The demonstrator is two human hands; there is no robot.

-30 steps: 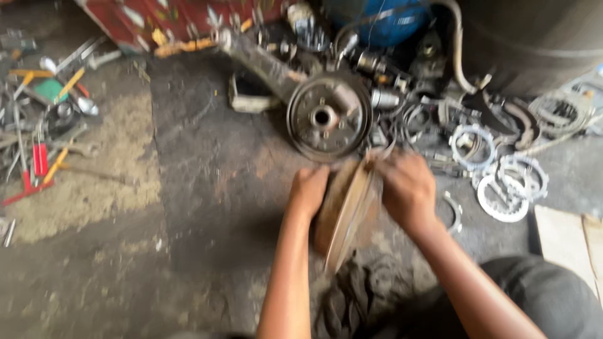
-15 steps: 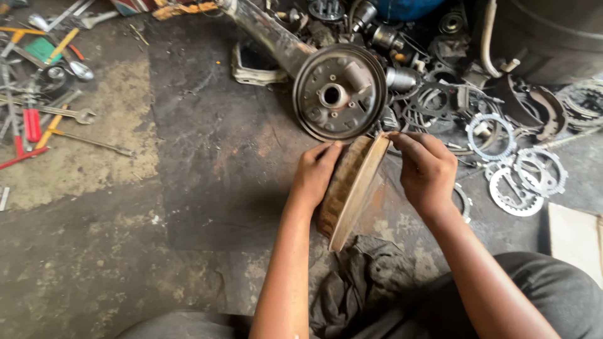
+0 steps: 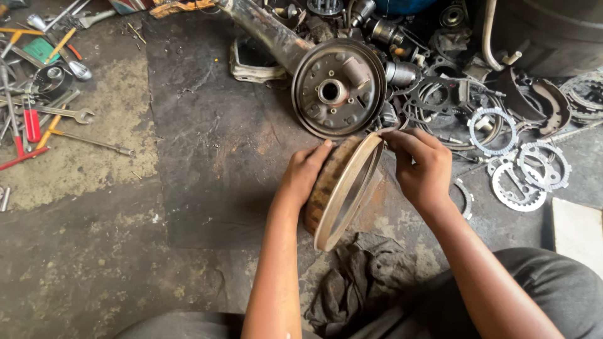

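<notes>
The rusty brake drum (image 3: 342,188) stands on edge on the oily floor (image 3: 207,163), just in front of the round backing plate (image 3: 338,88) on the axle; the left hand (image 3: 304,172) is pressed flat against its rusted outer wall and the right hand (image 3: 424,166) pinches the top of its rim. I'd worry about that thin, tilted balance: if either greasy grip slips, the drum could roll or topple onto the dark rag (image 3: 358,282) or a knee, pinching fingers underneath
</notes>
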